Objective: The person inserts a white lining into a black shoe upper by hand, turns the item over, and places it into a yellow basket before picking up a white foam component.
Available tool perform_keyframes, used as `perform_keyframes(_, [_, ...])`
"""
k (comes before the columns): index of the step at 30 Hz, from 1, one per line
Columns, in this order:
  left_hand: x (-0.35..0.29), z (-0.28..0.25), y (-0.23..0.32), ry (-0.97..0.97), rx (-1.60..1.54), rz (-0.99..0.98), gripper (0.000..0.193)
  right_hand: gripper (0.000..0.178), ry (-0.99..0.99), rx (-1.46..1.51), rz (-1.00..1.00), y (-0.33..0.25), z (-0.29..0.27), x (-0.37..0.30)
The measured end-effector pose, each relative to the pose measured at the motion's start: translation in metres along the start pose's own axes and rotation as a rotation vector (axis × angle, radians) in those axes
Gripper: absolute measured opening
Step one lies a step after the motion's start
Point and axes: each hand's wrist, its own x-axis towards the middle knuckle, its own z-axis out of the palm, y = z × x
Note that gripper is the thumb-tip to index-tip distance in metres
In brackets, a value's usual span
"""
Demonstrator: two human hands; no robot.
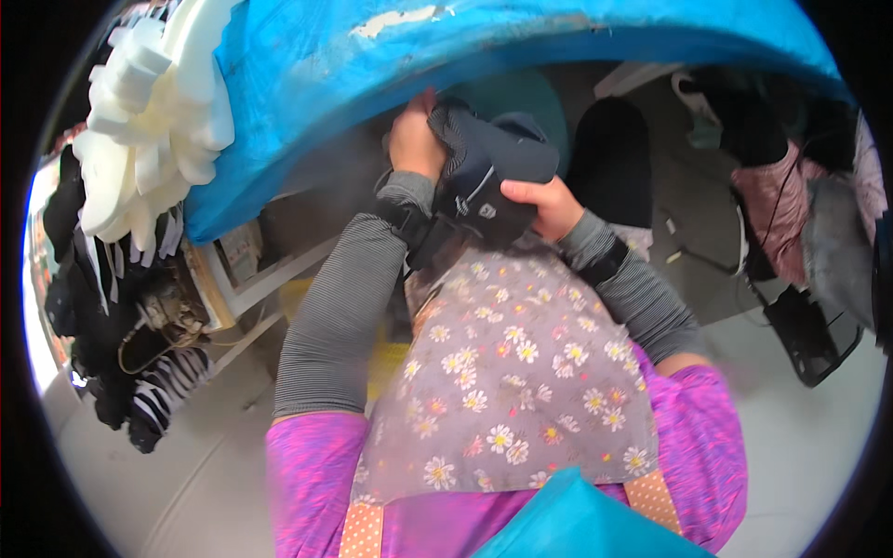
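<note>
A dark navy fabric piece (479, 177) is held between my two hands, just below the edge of the blue-covered table. It has a rounded, brim-like flap, a finely striped edge and small pale markings; I cannot tell its exact kind. My left hand (419, 141) grips its left side, with the fingers partly hidden behind it. On the right, my right hand (551, 205) pinches it with the thumb laid on top and the other fingers underneath. Both forearms wear grey striped sleeves with black wrist bands.
Blue sheeting (465, 46) covers the table edge ahead. White foam pieces (153, 121) are heaped at the left, above dark and striped cloth (172, 391). Pink and grey fabrics (772, 219) hang at the right near a black metal frame (809, 349). A floral apron (521, 372) covers my lap.
</note>
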Motion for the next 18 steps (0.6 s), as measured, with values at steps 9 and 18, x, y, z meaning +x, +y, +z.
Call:
perform_keyframes(9, [-0.006,-0.014,0.021,0.099,0.113,-0.163,0.047,0.048,-0.062,0.052,0.130,-0.011,-0.012,0.005])
perform_keyframes(18, [-0.011,-0.006,0.012,0.125,0.187,0.045,0.033,0.049,-0.113,0.003,0.064,-0.006,-0.020,0.007])
